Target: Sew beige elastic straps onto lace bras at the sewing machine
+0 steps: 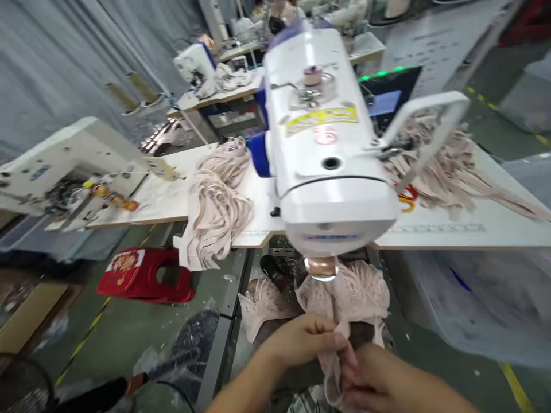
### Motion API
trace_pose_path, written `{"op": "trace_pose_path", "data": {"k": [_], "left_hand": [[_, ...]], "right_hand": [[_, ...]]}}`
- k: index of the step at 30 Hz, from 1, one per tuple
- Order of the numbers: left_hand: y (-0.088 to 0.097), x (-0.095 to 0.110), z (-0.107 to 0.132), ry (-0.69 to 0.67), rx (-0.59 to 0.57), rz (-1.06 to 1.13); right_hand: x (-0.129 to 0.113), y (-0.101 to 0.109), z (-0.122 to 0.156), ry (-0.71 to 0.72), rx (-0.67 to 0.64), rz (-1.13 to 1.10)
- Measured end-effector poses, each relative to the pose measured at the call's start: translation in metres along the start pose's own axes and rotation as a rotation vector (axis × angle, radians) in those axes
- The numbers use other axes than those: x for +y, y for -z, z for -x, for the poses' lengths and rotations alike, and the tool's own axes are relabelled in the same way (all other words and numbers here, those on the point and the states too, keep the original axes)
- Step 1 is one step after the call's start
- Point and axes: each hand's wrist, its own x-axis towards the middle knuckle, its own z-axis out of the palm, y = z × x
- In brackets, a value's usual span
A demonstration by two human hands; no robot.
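Observation:
My left hand (303, 341) pinches a pale pink lace fabric piece (344, 298) low in the view, in front of a white sewing machine (327, 155). My right hand (379, 381) is closed on the lower end of the same lace piece, close beside the left hand. The fabric hangs down from under the machine's head, bunched between both hands. The motion blurs the fingertips slightly.
A white worktable (434, 229) carries heaps of pink fabric strips (217, 201) on the left and more strips (447, 166) on the right. A red plastic stool (144, 275) stands on the floor at left. Other sewing machines (64, 166) stand left and behind. A clear plastic bin (473, 304) sits at right.

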Motion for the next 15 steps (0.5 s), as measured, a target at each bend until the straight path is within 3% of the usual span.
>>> {"op": "trace_pose_path", "data": {"k": [3,5,7,9,12,15], "left_hand": [[0.026,0.009,0.005,-0.055,0.191,0.258],[0.062,0.019,0.006,-0.172,0.447,0.41],[0.103,0.027,0.008,-0.28,0.567,0.509],[0.139,0.031,0.012,-0.376,0.655,0.633],[0.179,0.03,0.024,-0.448,0.738,0.733],[0.208,0.026,0.037,-0.462,0.793,0.759]], "right_hand": [[0.011,-0.001,0.01,-0.134,0.134,0.023],[0.018,0.012,0.015,-0.211,0.26,0.071],[0.021,0.029,0.021,-0.222,0.25,0.136],[0.02,0.043,0.026,-0.229,0.187,0.176],[0.016,0.052,0.031,-0.28,0.139,0.15],[0.019,0.049,0.032,-0.395,0.208,0.026]]}}
